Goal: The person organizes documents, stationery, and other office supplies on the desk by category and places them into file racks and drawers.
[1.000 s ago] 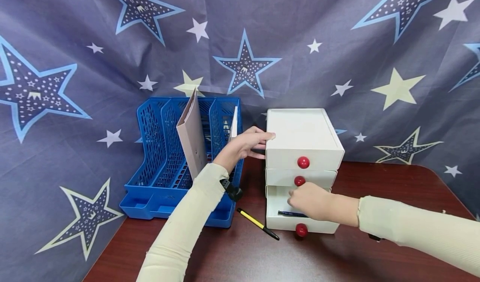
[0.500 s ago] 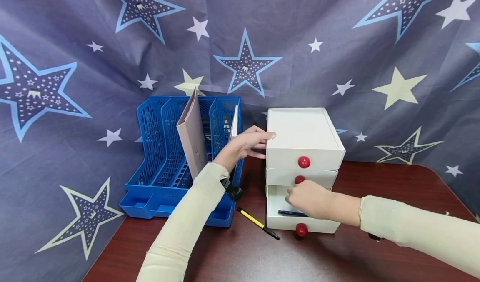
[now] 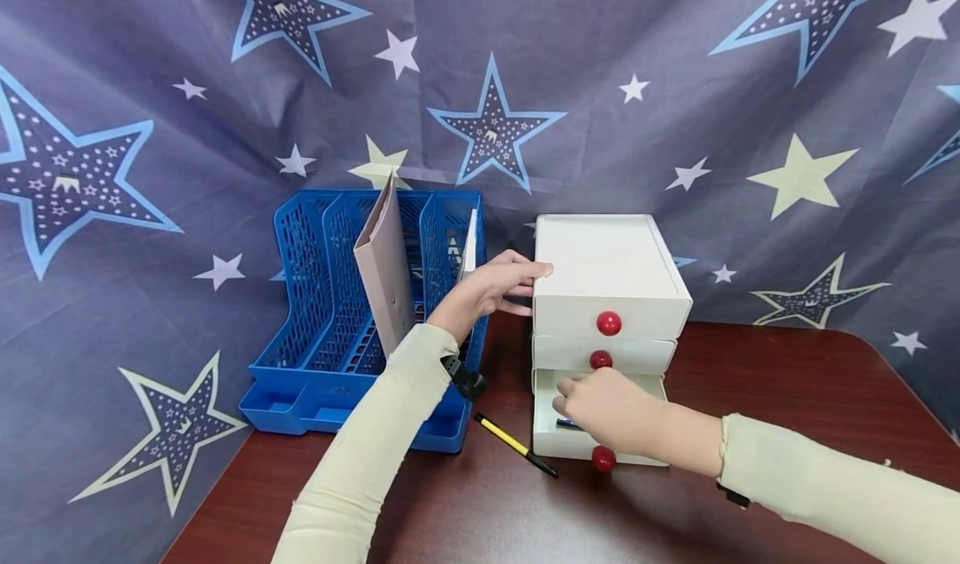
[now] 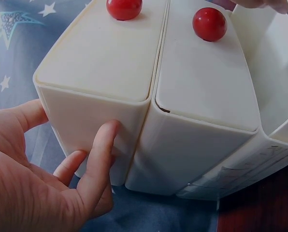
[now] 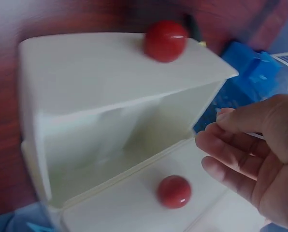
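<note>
A white three-drawer cabinet [image 3: 607, 252] with red knobs stands on the table, its bottom drawer [image 3: 551, 442] pulled out. At the cabinet's upper left, my left hand [image 3: 504, 282] puts its thumb on the top edge and its fingertips against the side, as the left wrist view also shows. Over the pulled-out drawer is my right hand [image 3: 606, 406], its fingers loosely bent. A dark blue pen [image 3: 566, 423] lies inside by the drawer's front wall, partly hidden under that hand. In the right wrist view the fingers [image 5: 228, 150] are beside the drawer mouth, with no pen plainly between them.
A yellow-and-black pen [image 3: 513, 444] lies on the table left of the drawer. Farther left stands a blue file rack [image 3: 303, 297] holding a pinkish-beige folder [image 3: 386, 272] and a white item [image 3: 470, 243]. A star-patterned cloth [image 3: 585, 131] hangs behind.
My right hand has moved left and slightly down over the open drawer, covering more of the blue pen. The left hand keeps its place on the cabinet.
</note>
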`<act>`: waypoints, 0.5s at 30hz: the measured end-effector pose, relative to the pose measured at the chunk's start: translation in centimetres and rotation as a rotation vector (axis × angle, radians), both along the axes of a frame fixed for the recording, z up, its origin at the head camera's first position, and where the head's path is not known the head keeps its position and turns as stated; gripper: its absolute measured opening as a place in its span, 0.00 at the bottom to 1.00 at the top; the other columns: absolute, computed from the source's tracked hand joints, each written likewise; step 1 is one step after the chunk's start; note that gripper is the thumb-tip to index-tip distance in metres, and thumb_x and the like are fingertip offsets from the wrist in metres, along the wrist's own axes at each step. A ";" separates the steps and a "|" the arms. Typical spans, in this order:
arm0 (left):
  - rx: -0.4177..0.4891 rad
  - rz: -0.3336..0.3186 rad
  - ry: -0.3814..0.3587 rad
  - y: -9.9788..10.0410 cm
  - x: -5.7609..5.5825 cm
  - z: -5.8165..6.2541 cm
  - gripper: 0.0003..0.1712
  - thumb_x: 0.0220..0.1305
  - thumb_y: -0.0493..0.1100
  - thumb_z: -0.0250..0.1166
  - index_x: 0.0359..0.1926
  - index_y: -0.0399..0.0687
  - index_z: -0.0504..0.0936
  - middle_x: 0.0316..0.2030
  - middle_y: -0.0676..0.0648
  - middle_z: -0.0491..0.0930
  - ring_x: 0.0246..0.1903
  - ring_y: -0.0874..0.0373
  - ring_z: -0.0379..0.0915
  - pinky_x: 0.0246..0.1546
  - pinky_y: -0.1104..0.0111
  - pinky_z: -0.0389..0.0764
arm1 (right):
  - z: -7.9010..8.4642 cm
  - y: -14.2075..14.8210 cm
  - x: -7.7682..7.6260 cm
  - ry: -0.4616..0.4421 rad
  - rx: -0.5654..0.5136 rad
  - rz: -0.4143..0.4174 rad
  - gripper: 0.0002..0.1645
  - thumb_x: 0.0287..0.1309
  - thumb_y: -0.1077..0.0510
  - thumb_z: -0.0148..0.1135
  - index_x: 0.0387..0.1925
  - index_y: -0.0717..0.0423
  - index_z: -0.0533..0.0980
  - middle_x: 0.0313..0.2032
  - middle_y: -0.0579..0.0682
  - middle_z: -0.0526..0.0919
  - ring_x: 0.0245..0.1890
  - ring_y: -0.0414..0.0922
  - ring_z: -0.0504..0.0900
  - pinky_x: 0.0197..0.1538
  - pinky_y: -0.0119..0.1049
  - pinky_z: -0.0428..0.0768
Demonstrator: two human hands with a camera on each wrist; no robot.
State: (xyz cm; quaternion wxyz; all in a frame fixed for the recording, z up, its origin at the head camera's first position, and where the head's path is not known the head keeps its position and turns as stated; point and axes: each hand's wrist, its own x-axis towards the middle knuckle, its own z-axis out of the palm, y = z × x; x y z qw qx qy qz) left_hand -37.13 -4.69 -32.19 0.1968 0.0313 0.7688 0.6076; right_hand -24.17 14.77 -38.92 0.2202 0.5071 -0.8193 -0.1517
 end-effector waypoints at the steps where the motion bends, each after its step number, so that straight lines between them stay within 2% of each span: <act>1: 0.000 -0.001 0.000 0.0 0.0 0.0 0.25 0.70 0.53 0.67 0.56 0.48 0.66 0.64 0.40 0.73 0.65 0.44 0.72 0.55 0.50 0.85 | 0.1 -0.2 0.1 0.004 -0.013 0.004 0.13 0.43 0.68 0.76 0.27 0.51 0.81 0.22 0.45 0.74 0.24 0.41 0.76 0.19 0.29 0.68; 7: -0.009 -0.005 0.002 0.0 0.0 0.0 0.25 0.69 0.53 0.67 0.57 0.48 0.67 0.65 0.40 0.73 0.65 0.45 0.72 0.48 0.55 0.89 | 0.4 -1.6 0.5 -0.009 -0.099 -0.009 0.13 0.45 0.69 0.73 0.28 0.51 0.80 0.24 0.45 0.75 0.25 0.40 0.77 0.18 0.29 0.68; 10: -0.010 -0.002 0.000 0.0 0.1 0.1 0.25 0.70 0.53 0.67 0.57 0.48 0.66 0.65 0.40 0.72 0.66 0.44 0.72 0.50 0.54 0.88 | 0.2 -2.5 0.6 -0.015 -0.161 0.000 0.12 0.46 0.68 0.72 0.27 0.49 0.79 0.25 0.44 0.76 0.25 0.41 0.77 0.17 0.30 0.68; 15: -0.013 -0.001 0.002 0.0 0.1 0.0 0.25 0.70 0.53 0.66 0.58 0.48 0.66 0.66 0.40 0.72 0.67 0.44 0.70 0.53 0.52 0.86 | -0.5 -4.0 1.1 0.024 -0.256 0.055 0.11 0.46 0.65 0.71 0.23 0.49 0.77 0.23 0.44 0.74 0.23 0.40 0.76 0.20 0.31 0.72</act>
